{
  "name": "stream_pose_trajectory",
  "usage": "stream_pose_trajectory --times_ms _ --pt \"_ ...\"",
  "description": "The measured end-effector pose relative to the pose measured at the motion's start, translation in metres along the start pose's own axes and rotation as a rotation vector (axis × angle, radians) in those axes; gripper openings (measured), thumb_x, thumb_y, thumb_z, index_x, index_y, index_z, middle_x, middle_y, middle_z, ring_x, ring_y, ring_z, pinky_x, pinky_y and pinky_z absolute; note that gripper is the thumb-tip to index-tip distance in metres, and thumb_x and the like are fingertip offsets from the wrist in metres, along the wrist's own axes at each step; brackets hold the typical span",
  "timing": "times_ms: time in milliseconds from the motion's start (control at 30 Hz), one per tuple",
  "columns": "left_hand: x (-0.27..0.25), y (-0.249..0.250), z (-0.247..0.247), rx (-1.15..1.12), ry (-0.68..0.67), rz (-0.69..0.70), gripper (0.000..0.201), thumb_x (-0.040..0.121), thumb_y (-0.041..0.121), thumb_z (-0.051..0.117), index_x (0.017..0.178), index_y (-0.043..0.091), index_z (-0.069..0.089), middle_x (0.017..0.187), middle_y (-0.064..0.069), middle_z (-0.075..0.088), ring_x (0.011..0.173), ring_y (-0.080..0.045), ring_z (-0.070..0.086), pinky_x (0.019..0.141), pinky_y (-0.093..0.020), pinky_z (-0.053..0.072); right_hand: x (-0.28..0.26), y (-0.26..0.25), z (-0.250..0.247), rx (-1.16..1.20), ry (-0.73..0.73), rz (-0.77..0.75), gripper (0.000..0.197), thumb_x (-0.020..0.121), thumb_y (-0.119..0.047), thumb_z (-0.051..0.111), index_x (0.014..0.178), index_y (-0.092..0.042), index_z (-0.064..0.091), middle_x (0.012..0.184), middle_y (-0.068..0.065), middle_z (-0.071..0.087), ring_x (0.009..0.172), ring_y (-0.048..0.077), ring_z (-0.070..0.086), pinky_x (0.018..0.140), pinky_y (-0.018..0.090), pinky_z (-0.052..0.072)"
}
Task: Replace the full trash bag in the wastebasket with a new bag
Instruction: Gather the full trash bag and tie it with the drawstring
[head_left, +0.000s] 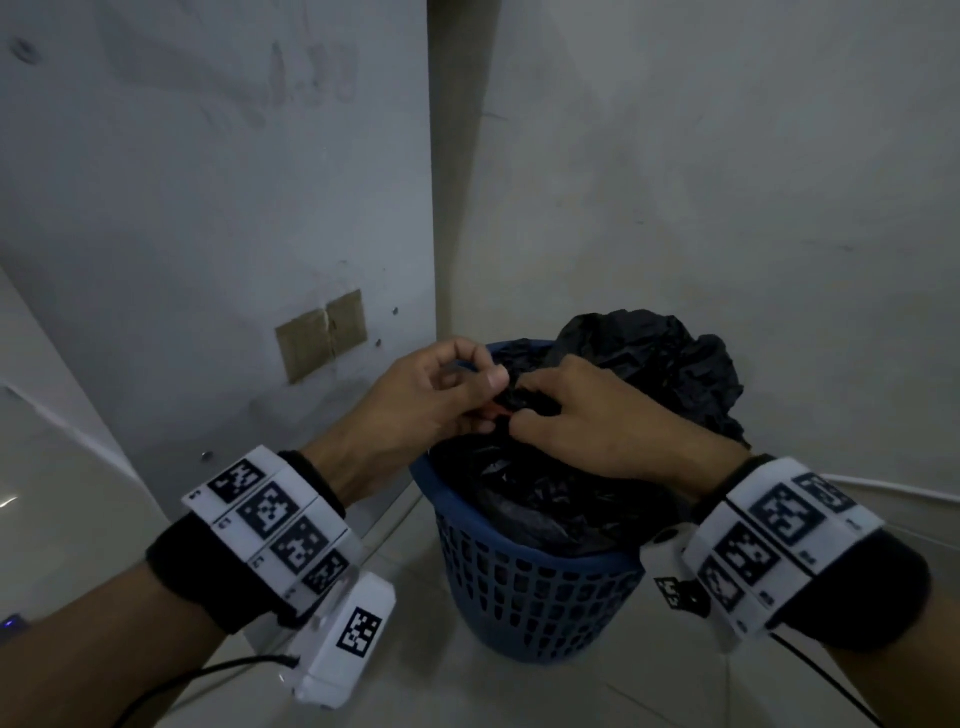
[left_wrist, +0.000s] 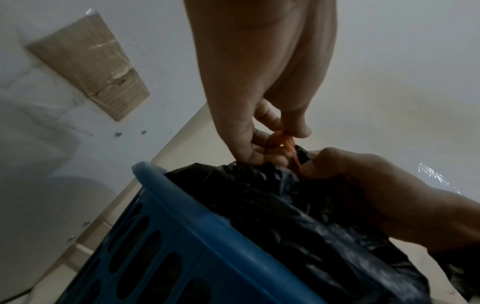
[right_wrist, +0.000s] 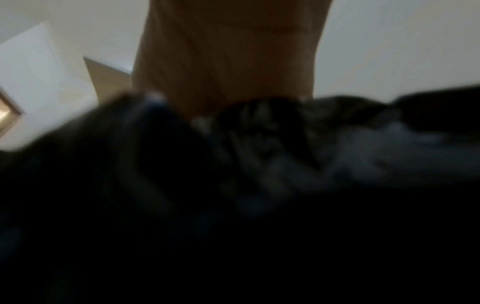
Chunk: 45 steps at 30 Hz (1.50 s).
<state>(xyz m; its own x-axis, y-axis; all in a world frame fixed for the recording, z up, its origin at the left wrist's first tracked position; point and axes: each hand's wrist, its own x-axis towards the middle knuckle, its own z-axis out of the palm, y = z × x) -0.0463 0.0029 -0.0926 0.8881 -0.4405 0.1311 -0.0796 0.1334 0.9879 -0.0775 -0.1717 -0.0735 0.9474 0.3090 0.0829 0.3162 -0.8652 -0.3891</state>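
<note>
Head view: both hands' fingers (head_left: 470, 387) on trash bag (head_left: 540, 488) neck

Both forearms are being held forward, converging at the middle. The left hand (head_left: 415, 400) is being kept curled, thumb pinched against the fingers (left_wrist: 259, 142). The right hand (head_left: 597, 421) is being held knuckles-up, its fingers bent downward close beside the left's.
</note>
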Motion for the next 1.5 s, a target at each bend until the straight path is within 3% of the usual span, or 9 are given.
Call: stream_pose_trajectory --times_ms 133,300,467,733,900,1067,1200,1367,1500 --pt "0.001 0.001 -0.006 -0.036 -0.023 0.011 0.019 0.072 0.021 0.068 0.089 0.014 0.064 0.080 -0.007 0.056 0.066 -0.012 0.055 0.063 -0.019 0.052 -0.002 0.005 0.002 -0.102 0.038 -0.041 0.030 0.090 -0.053 0.050 0.068 -0.033 0.044 0.078 -0.009 0.045 0.090 0.014 0.041 0.076 0.031 0.034" --pt "-0.003 -0.003 -0.008 0.159 -0.145 -0.001 0.035 0.082 0.009 0.066 0.115 0.023 0.065 0.087 0.000 0.060 0.080 -0.009 0.060 0.070 -0.020 0.052 -0.009 0.017 -0.003 -0.054 0.021 -0.030 0.015 0.085 -0.044 0.056 0.082 -0.031 0.051 0.074 -0.007 0.046 0.066 0.004 0.037 0.062 0.027 0.027" --pt "0.008 0.000 -0.016 -0.024 -0.015 0.005 0.041 0.085 0.005 0.062 0.119 0.028 0.062 0.085 0.000 0.055 0.079 -0.013 0.056 0.070 -0.021 0.051 -0.010 0.013 0.002 -0.190 0.005 -0.106 0.015 0.093 -0.047 0.051 0.092 -0.032 0.050 0.085 -0.012 0.045 0.091 0.013 0.035 0.079 0.030 0.029" --pt "0.022 0.002 -0.042 -0.233 0.226 0.052 0.036 0.093 -0.009 0.045 0.107 0.019 0.063 0.066 -0.001 0.050 0.058 -0.011 0.048 0.055 -0.018 0.048 -0.005 0.030 0.004 -0.324 -0.134 0.068 0.020 0.094 -0.051 0.046 0.085 -0.033 0.043 0.083 -0.013 0.037 0.085 0.012 0.032 0.093 0.039 0.032" --pt "0.019 0.000 -0.038 -0.262 0.335 -0.039 0.012 0.094 0.026 0.058 0.086 0.016 0.056 0.071 0.000 0.052 0.060 -0.012 0.052 0.056 -0.019 0.052 -0.005 0.029 0.001 -0.063 0.000 0.154 0.031 0.098 -0.051 0.039 0.083 -0.029 0.055 0.065 -0.009 0.047 0.057 0.004 0.041 0.057 0.025 0.026" --pt "0.010 0.003 -0.006 0.064 0.114 -0.160 0.076 0.072 0.078 0.046 0.110 0.015 0.066 0.074 0.006 0.054 0.066 -0.010 0.052 0.062 -0.025 0.045 0.002 0.012 -0.004 0.042 0.106 0.148 0.042 0.096 -0.054 0.041 0.068 -0.022 0.044 0.057 -0.008 0.041 0.050 0.006 0.037 0.052 0.026 0.021" --pt "0.012 0.002 0.017 0.244 0.099 0.033 0.057 0.083 0.071 0.047 0.114 0.030 0.069 0.110 0.013 0.069 0.102 -0.003 0.064 0.091 -0.020 0.047 0.003 -0.008 -0.004 0.024 0.119 0.094 0.044 0.093 -0.057 0.043 0.060 -0.028 0.043 0.052 -0.009 0.042 0.049 0.004 0.037 0.055 0.027 0.025" --pt "0.014 -0.004 0.030 0.064 0.216 0.113 0.053 0.101 0.043 0.032 0.077 0.024 0.076 0.091 0.003 0.075 0.090 -0.010 0.069 0.084 -0.026 0.052 -0.003 -0.018 -0.001 -0.248 0.233 -0.028 0.040 0.092 -0.061 0.040 0.123 -0.041 0.057 0.104 -0.022 0.059 0.093 0.008 0.049 0.088 0.040 0.034" --pt "0.019 -0.014 0.032 0.007 0.356 0.035 0.059 0.101 0.043 0.036 0.054 0.021 0.065 0.077 -0.001 0.070 0.075 -0.018 0.064 0.077 -0.038 0.052 -0.001 -0.009 0.002 -0.442 0.189 0.033 0.051 0.089 -0.065 0.042 0.123 -0.031 0.059 0.118 -0.005 0.051 0.115 0.019 0.037 0.084 0.038 0.022"
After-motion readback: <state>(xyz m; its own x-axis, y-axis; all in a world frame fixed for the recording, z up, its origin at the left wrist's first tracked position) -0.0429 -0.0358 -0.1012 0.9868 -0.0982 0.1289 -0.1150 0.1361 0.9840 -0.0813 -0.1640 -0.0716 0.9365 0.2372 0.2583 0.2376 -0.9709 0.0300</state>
